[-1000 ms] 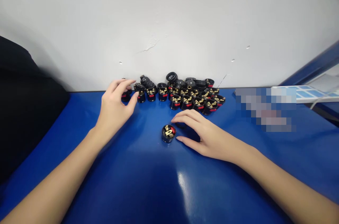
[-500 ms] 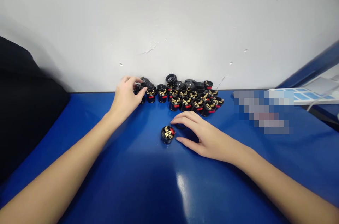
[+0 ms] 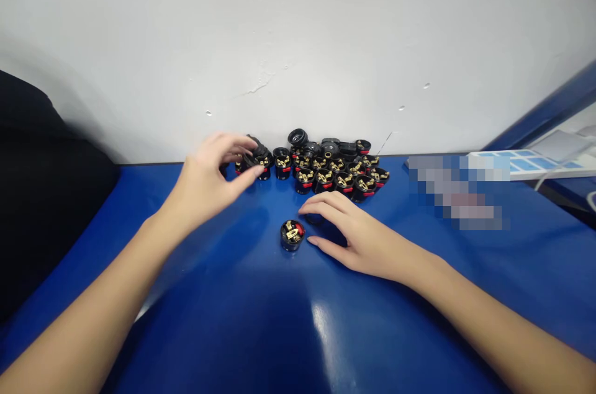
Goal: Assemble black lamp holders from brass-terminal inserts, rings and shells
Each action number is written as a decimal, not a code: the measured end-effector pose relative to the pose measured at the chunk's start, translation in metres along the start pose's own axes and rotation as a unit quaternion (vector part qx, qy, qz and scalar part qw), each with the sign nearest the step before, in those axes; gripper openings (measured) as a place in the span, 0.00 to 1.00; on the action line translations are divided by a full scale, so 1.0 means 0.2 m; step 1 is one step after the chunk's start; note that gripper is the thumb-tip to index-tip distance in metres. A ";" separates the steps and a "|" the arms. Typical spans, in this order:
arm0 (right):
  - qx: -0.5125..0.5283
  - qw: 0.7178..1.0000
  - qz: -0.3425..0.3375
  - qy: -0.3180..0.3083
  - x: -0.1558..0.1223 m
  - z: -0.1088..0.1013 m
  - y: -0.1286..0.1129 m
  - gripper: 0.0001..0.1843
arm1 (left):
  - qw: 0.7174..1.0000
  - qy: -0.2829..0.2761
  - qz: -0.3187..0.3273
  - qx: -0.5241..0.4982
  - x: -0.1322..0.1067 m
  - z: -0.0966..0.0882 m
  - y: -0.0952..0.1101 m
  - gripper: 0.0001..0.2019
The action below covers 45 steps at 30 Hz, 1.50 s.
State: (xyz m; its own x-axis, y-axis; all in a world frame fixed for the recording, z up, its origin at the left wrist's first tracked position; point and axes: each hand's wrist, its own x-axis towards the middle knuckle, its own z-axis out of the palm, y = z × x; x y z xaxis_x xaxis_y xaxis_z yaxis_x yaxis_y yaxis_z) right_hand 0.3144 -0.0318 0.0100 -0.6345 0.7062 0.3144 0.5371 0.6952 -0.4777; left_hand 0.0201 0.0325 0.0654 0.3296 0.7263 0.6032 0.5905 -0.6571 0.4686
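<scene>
A heap of black lamp-socket parts (image 3: 326, 170) with brass contacts and red tabs lies against the wall on the blue table (image 3: 242, 319). My left hand (image 3: 209, 177) hovers at the heap's left end, thumb and forefinger pinched on a black socket part (image 3: 256, 155). One socket (image 3: 292, 234) stands alone nearer to me, brass side up. My right hand (image 3: 358, 236) rests just right of it, fingers arched and apart with their tips on the table. A dark patch shows under those fingers; I cannot make it out.
A white wall rises right behind the heap. A black bulky shape (image 3: 41, 195) fills the left edge. A blurred patch (image 3: 459, 186) and a white-and-blue sheet (image 3: 535, 161) lie at the right, beside a blue rail (image 3: 559, 102).
My left hand reached into the heap's left end, closed on a black part, and has drawn back a little and lifted. My right hand and the lone socket have stayed put.
</scene>
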 end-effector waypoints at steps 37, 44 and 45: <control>0.080 0.987 0.001 0.139 0.05 0.05 -0.04 0.20 | 0.986 -0.148 0.062 -0.043 -0.26 0.14 -0.07 0.19; 0.066 0.983 0.009 0.169 0.05 0.05 -0.04 0.16 | 0.978 -0.161 0.091 -0.095 -0.26 0.18 -0.03 0.27; 0.067 0.984 0.010 0.167 0.05 0.06 -0.04 0.15 | 0.978 -0.156 0.095 -0.102 -0.26 0.18 -0.02 0.26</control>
State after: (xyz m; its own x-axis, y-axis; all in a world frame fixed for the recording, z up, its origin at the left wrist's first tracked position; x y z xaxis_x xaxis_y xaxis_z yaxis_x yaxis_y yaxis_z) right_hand 0.2972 -0.0320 0.0077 -0.3939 0.7401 0.5450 0.4550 0.6722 -0.5840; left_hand 0.0274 0.0047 0.0077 0.6471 0.5920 0.4805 0.3473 -0.7899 0.5054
